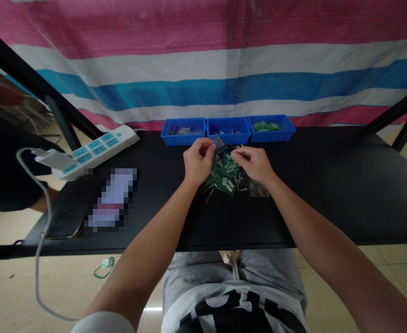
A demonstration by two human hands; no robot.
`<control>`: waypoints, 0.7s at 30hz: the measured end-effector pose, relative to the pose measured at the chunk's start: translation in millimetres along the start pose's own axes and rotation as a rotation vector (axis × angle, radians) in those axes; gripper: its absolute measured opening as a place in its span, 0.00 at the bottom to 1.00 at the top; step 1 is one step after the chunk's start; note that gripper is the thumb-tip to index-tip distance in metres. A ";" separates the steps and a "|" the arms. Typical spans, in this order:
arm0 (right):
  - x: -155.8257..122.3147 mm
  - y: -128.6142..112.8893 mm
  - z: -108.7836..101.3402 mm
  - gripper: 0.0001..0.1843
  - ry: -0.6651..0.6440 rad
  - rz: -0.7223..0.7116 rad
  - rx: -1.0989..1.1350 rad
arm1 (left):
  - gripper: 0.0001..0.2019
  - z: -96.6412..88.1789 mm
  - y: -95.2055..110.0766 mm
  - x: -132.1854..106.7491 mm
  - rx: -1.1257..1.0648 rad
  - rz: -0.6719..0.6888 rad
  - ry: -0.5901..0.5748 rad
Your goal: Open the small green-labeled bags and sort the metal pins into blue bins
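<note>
My left hand (199, 159) is closed in a pinch on a small clear plastic bag (220, 145), held just above a pile on the black table. Close beside it, my right hand (254, 162) is also pinched; whatever lies between its fingertips is too small to make out. Beneath both hands, pale green pieces (228, 184) lie on or in green plastic. Thin metal pins (209, 195), like rivets, are scattered around them. Another clear bag (259, 188) with small parts rests under my right wrist.
Three blue bins stand at the back: left (183, 138) with clear bags, middle (228, 138) with metal pins, right (273, 135) with green packets. A power strip (95, 152) and a blurred phone (113, 199) lie left. A person's dark clothing (9, 162) shows at far left.
</note>
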State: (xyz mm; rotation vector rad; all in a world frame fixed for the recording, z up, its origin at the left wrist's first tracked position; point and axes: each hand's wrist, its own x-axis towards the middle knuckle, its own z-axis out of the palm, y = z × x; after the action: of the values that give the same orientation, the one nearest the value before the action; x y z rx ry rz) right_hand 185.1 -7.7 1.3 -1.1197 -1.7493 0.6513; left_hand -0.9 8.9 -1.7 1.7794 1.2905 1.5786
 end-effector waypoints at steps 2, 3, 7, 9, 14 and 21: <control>0.5 -2.9 -1.4 0.16 -0.024 -0.004 -0.049 | 0.07 -2.5 -1.4 3.6 0.105 0.038 0.053; 0.6 -4.6 -2.0 0.15 -0.038 -0.004 -0.075 | 0.08 -4.2 -2.0 6.1 0.150 0.059 0.064; 0.4 -10.2 -2.2 0.14 -0.099 -0.023 -0.158 | 0.21 -10.9 -7.4 20.5 0.303 0.136 0.027; -0.1 -10.9 -1.6 0.14 -0.130 -0.050 -0.185 | 0.27 -13.2 -12.4 27.8 0.375 0.148 0.000; -0.8 -9.5 0.4 0.14 -0.172 -0.093 -0.209 | 0.35 -14.7 -25.2 35.3 0.552 -0.014 -0.103; -0.9 -8.6 0.7 0.14 -0.182 -0.100 -0.219 | 0.36 -14.4 -29.9 30.2 0.684 -0.074 -0.196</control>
State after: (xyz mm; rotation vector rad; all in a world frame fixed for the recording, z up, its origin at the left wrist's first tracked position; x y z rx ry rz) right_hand 181.2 -12.2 7.5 -1.1402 -2.0576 0.5230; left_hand -27.4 44.9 -6.2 2.1632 1.9136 0.9371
